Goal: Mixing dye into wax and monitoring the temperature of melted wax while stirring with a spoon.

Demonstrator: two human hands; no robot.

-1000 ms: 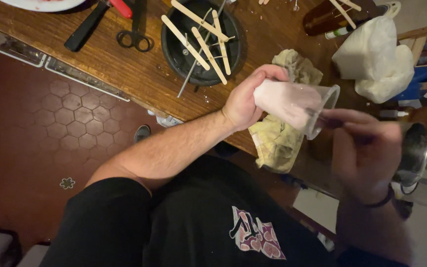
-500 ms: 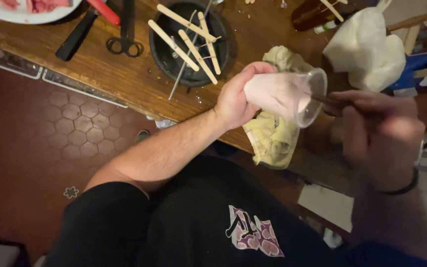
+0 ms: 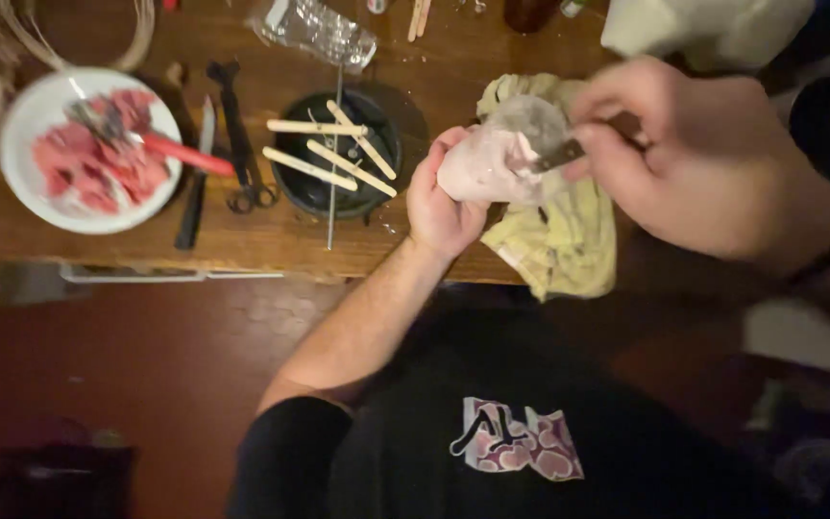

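The clear plastic cup (image 3: 497, 159) of pale pink mix sits tilted at the upper middle of the frame, over the yellow cloth (image 3: 554, 231), my left hand (image 3: 444, 197) clamped round its side, my right hand (image 3: 684, 159) pinched shut on a thin metal tool (image 3: 559, 154) poking into its mouth. I'd judge it best to keep the cup steady and scrape slowly along the wall. Compared with half a second ago, the view has swung left: the white plate (image 3: 21, 187) of pink pieces and the black bowl (image 3: 314, 187) of wooden sticks (image 3: 319, 149) on the table (image 3: 242, 240) now show fully.

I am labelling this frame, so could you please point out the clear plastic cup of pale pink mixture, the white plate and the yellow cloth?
Clear plastic cup of pale pink mixture (image 3: 488, 165), head view, its side.
White plate (image 3: 13, 175), head view, left rim.
Yellow cloth (image 3: 559, 240), head view, middle.
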